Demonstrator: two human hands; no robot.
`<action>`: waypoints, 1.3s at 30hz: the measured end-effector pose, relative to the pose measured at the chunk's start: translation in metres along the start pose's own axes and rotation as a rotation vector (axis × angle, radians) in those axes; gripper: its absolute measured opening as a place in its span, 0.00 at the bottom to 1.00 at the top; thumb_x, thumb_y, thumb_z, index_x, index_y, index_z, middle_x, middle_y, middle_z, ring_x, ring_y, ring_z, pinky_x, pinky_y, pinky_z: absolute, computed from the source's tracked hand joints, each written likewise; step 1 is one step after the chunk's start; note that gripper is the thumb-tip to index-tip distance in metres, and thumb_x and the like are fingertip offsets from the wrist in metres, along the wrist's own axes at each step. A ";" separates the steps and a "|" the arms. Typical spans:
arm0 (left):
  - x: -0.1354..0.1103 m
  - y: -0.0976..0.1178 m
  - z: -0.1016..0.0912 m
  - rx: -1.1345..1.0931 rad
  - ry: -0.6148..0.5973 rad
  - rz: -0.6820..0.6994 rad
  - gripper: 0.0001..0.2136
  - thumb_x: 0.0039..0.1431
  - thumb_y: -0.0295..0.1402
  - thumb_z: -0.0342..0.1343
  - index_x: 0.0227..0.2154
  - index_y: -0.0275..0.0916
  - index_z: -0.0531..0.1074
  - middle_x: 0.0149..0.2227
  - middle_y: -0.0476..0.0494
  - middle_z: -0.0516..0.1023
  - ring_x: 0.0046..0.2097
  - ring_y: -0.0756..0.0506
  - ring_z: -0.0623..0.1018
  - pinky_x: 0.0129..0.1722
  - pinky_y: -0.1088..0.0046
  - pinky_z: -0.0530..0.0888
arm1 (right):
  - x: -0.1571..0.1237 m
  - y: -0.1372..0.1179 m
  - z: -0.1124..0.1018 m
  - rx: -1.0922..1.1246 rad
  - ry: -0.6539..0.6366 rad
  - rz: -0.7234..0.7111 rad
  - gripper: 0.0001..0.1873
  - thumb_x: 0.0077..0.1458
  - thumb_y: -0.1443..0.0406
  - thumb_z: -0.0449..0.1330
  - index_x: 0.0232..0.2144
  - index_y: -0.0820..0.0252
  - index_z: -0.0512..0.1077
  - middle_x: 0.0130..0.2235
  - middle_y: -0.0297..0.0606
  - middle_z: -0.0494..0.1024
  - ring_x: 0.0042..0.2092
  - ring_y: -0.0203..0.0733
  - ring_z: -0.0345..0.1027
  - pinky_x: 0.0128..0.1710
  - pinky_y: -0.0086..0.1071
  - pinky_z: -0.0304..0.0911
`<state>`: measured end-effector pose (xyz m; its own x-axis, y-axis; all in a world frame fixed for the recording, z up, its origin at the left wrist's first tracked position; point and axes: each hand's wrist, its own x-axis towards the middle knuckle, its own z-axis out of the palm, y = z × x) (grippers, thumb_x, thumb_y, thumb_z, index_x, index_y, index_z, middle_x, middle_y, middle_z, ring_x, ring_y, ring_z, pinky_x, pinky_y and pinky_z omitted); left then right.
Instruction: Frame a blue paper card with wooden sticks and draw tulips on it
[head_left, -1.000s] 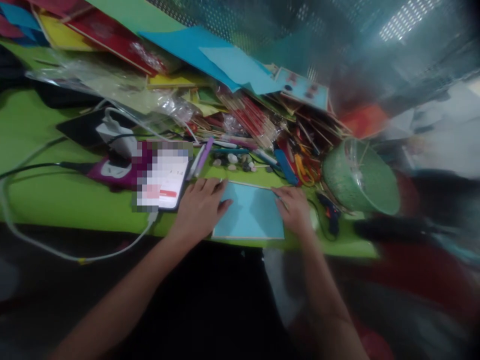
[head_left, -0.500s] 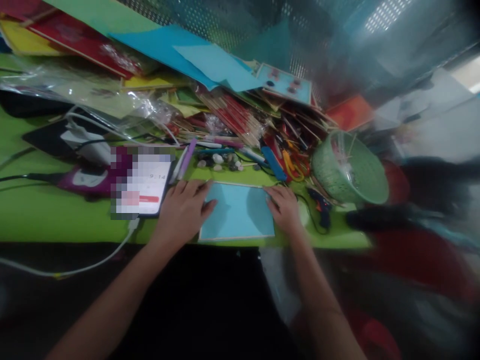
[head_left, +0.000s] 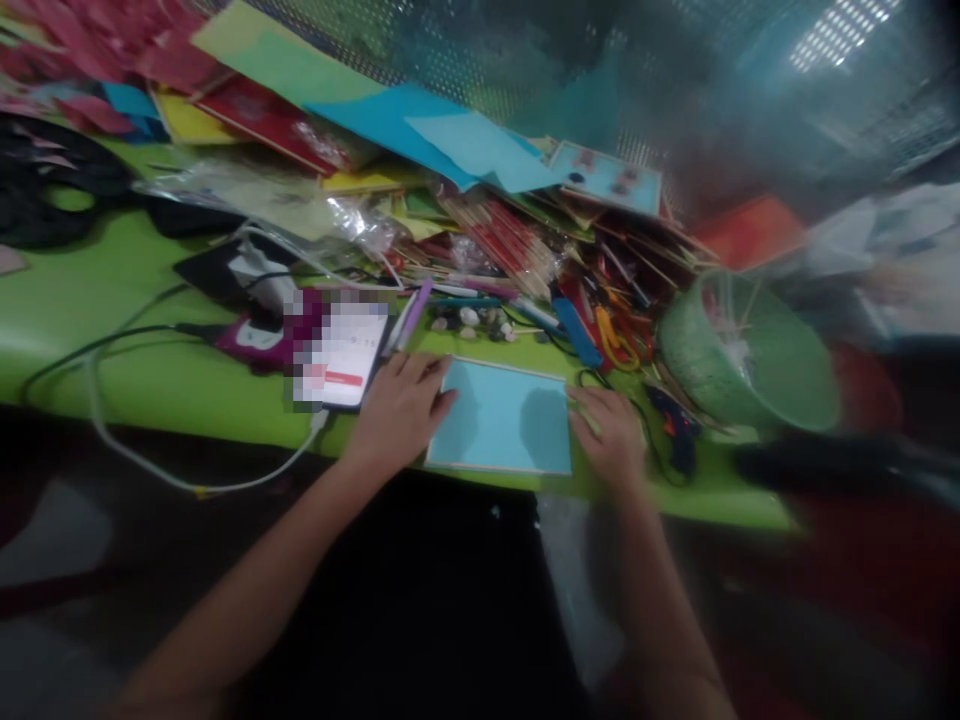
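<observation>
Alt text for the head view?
A person's left hand and right hand rest on either side of a light-blue card at the near edge of a green table. Behind it: a phone, pebbles, scissors, stick bundles, coloured paper, a green basket.

A blue card (head_left: 506, 415) is lying on the green table (head_left: 112, 370), close to its near edge. The left hand (head_left: 401, 405) is lying flat over the card's 9 o'clock edge. The right hand (head_left: 611, 435) is resting, fingers loose, at its 3 o'clock edge. A phone (head_left: 341, 350) is sitting at the left hand's 10 o'clock and pebbles (head_left: 472, 320) at the card's 12. A green basket (head_left: 750, 350) is tilting at the right hand's 2, with a glue gun (head_left: 679, 435) just beside that hand at 3.
</observation>
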<state>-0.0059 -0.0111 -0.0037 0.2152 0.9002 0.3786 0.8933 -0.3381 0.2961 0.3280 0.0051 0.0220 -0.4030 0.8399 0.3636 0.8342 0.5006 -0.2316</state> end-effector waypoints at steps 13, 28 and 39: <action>0.006 0.006 -0.002 0.030 -0.019 -0.027 0.19 0.70 0.36 0.57 0.60 0.38 0.75 0.51 0.33 0.78 0.52 0.32 0.77 0.50 0.53 0.75 | -0.011 -0.001 0.010 0.093 -0.006 -0.030 0.18 0.70 0.59 0.57 0.56 0.56 0.79 0.51 0.48 0.83 0.52 0.54 0.75 0.54 0.50 0.69; -0.003 0.008 -0.007 -0.016 -0.016 -0.091 0.20 0.70 0.35 0.57 0.63 0.39 0.69 0.62 0.35 0.78 0.62 0.34 0.76 0.58 0.53 0.73 | -0.039 -0.016 -0.005 0.133 -0.044 -0.054 0.18 0.70 0.60 0.58 0.59 0.53 0.76 0.52 0.46 0.82 0.53 0.53 0.75 0.53 0.50 0.72; -0.012 0.010 -0.014 -0.014 -0.032 -0.109 0.17 0.71 0.34 0.57 0.59 0.37 0.73 0.56 0.35 0.81 0.58 0.34 0.77 0.56 0.54 0.74 | -0.047 -0.020 -0.005 0.096 -0.080 -0.125 0.17 0.70 0.60 0.60 0.57 0.53 0.77 0.53 0.46 0.82 0.53 0.52 0.76 0.52 0.47 0.74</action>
<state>-0.0048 -0.0290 0.0075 0.1294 0.9402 0.3152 0.9066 -0.2410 0.3465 0.3327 -0.0454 0.0142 -0.5330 0.7821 0.3227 0.7376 0.6164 -0.2757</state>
